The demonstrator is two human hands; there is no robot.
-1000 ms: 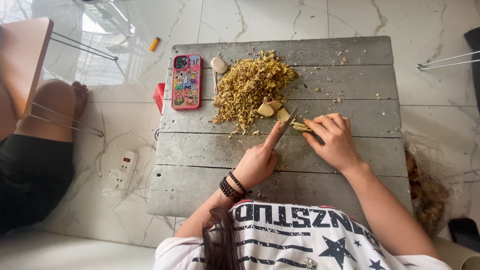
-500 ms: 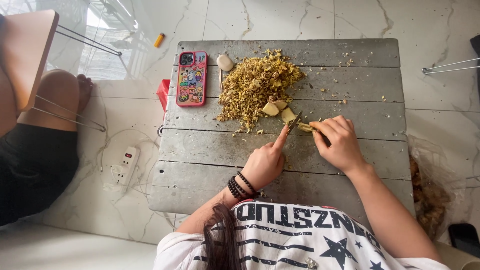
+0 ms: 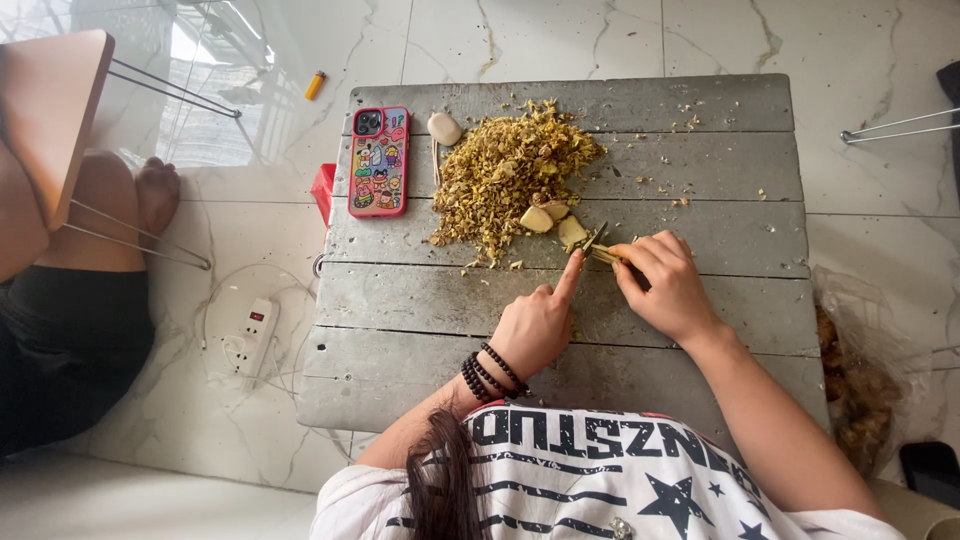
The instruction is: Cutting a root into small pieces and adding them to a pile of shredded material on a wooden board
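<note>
On the grey desk (image 3: 700, 110), the left hand (image 3: 535, 325) grips a knife (image 3: 592, 240); right hand (image 3: 665, 285) fingers pinch a pale root piece (image 3: 607, 254) beside yellow shavings (image 3: 510, 170), near a red phone (image 3: 379, 162).

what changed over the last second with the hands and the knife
Very little. The left hand holds the knife with the forefinger along it, and the right hand pinches the small yellowish piece under the blade, both in the same grip as before, shifting only slightly. The pile of peelings, the phone and the grey board stayed as they were.
</note>
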